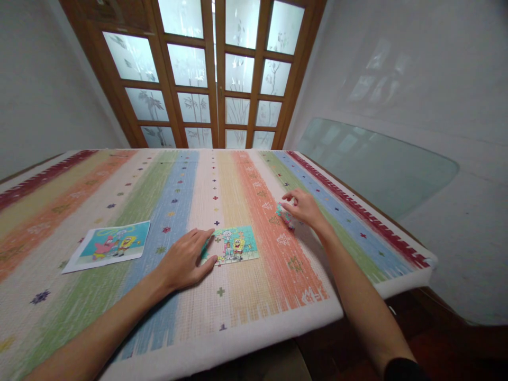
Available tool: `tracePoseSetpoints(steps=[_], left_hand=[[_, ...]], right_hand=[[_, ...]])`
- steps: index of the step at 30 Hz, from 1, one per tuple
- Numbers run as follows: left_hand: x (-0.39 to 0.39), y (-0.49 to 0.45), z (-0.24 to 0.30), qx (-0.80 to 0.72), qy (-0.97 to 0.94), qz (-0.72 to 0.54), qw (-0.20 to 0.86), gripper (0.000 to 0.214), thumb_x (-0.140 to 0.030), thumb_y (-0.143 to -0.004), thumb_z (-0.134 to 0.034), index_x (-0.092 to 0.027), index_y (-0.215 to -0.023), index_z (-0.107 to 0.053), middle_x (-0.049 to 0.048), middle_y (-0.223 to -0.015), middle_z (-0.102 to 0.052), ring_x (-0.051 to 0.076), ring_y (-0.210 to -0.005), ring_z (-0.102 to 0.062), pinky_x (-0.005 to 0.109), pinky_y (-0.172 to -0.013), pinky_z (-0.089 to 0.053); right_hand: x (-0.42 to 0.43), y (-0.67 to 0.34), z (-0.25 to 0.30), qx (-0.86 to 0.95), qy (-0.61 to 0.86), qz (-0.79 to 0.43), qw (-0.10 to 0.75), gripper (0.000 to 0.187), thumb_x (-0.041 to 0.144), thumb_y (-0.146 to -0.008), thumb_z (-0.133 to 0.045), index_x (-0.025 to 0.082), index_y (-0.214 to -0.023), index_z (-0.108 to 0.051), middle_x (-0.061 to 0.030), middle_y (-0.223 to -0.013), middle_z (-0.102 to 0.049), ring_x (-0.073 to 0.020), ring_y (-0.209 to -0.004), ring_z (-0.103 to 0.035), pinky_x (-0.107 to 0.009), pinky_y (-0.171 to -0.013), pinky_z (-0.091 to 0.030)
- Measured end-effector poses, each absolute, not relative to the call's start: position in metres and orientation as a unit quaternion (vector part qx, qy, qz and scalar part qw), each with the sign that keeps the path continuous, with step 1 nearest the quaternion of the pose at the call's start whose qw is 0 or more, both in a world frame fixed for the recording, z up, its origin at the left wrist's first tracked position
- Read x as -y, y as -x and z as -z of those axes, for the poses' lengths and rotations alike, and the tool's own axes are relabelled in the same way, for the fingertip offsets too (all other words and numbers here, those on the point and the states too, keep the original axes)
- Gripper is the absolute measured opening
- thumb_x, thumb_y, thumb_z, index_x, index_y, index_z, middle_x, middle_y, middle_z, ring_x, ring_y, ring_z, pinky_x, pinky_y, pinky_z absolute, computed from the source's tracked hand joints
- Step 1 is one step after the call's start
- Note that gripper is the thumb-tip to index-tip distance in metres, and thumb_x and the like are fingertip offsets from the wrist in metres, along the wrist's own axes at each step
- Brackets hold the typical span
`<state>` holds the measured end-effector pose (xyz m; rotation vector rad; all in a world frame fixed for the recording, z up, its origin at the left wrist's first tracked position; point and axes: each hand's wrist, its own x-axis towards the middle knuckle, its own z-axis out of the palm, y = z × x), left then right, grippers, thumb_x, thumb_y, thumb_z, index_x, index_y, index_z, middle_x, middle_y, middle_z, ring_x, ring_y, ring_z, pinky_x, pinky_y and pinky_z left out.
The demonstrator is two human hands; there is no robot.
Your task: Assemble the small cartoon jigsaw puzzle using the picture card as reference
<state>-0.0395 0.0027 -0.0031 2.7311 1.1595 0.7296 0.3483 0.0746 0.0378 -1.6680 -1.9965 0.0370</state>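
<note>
A partly assembled jigsaw puzzle (240,246) with cartoon figures lies flat on the patterned tablecloth. My left hand (186,259) rests at its left end, fingertips along the upper edge and thumb along the lower, holding it between them. Part of the puzzle's left side is hidden by those fingers. To the right, a small heap of loose puzzle pieces (286,218) in teal and pink lies on the orange stripe. Over this heap is my right hand (304,206), fingers curled and the thumb a little apart from the index finger; no piece can be seen in it.
A printed reference picture (115,244) of the cartoon lies left of my left hand. The striped tablecloth (238,301) hangs over the table's front edge. Beyond the table stand wooden doors (218,106) with frosted panes; a white wall (416,79) is on the right.
</note>
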Motion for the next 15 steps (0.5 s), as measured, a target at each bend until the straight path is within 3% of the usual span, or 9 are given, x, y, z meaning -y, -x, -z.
tracePoseSetpoints(steps=[4, 8, 15], left_hand=[[-0.003, 0.04, 0.004, -0.378, -0.893, -0.239, 0.041, 0.052, -0.039, -0.094, -0.054, -0.02, -0.141, -0.049, 0.0162, -0.127, -0.068, 0.035, -0.118, -0.063, 0.058, -0.102, -0.053], [-0.003, 0.04, 0.005, -0.376, -0.893, -0.244, 0.042, 0.052, -0.039, -0.094, -0.054, -0.02, -0.142, -0.049, 0.0163, -0.126, -0.068, 0.035, -0.117, -0.063, 0.058, -0.101, -0.053], [-0.002, 0.039, 0.002, -0.381, -0.891, -0.241, 0.047, 0.052, -0.04, -0.094, -0.053, -0.02, -0.142, -0.049, 0.0159, -0.127, -0.068, 0.035, -0.117, -0.063, 0.057, -0.102, -0.052]], right_hand=[[-0.071, -0.384, -0.043, 0.69, 0.694, -0.027, 0.204, 0.006, 0.025, -0.078, -0.071, 0.02, -0.078, -0.073, -0.0075, -0.083, -0.072, -0.0222, -0.079, -0.065, -0.032, -0.075, -0.046], [-0.065, -0.402, -0.042, 0.674, 0.708, -0.142, 0.154, 0.017, 0.035, -0.071, -0.079, 0.021, -0.068, -0.07, -0.0037, -0.07, -0.07, -0.0189, -0.066, -0.063, -0.029, -0.062, -0.044], [-0.066, -0.405, -0.041, 0.662, 0.71, -0.208, 0.121, 0.019, 0.026, -0.06, -0.084, 0.02, -0.068, -0.067, -0.0007, -0.069, -0.07, -0.0169, -0.064, -0.063, -0.027, -0.061, -0.046]])
